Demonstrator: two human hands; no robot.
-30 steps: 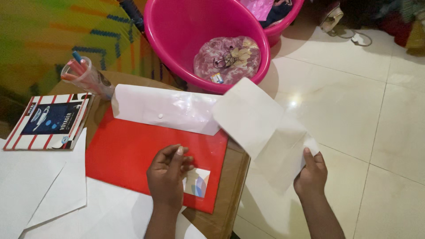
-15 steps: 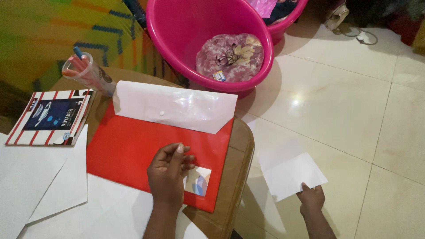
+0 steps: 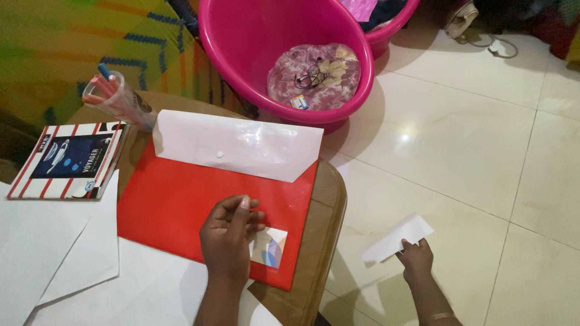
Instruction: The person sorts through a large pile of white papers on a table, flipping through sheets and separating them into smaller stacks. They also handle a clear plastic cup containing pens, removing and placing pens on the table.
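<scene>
A: Right hand (image 3: pixel 415 258)?
B: Pinching folded paper (image 3: pixel 399 237), low over the floor, off the table's edge.
A: Left hand (image 3: pixel 229 238)?
B: Fingers curled, pressing on red folder (image 3: pixel 175 208), grasping nothing.

We have just one camera, worn on the person's head. It looks steeply down and a bit forward, from close above the desk (image 3: pixel 326 199). The desk fills the left and lower part of what we see, and the tiled floor (image 3: pixel 471 139) fills the right. At the top, a little farther off, sits a pink tub (image 3: pixel 241 48). Both arms come up from the bottom edge. There is no second view to share anything with.
</scene>
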